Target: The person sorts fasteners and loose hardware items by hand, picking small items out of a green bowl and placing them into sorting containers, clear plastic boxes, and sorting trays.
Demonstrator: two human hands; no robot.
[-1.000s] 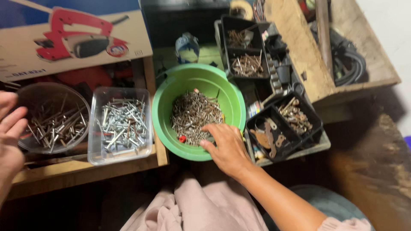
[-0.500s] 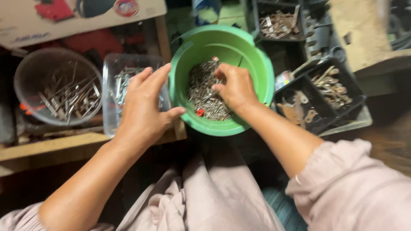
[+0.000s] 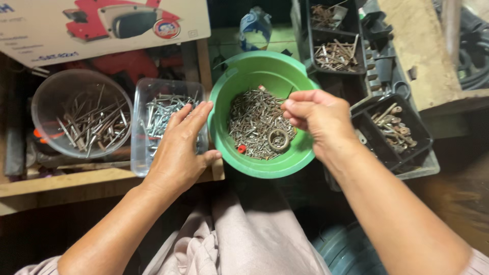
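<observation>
Over the green bowl (image 3: 300, 159) of screws (image 3: 254, 119), right hand (image 3: 321, 119) pinches one; left hand (image 3: 178, 147) lies spread on its rim.

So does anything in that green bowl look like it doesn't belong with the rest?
Yes. In the green bowl, among the heap of rusty nails, lie a metal ring and a small red plastic piece. Neither is a nail, so both stand out.
</observation>
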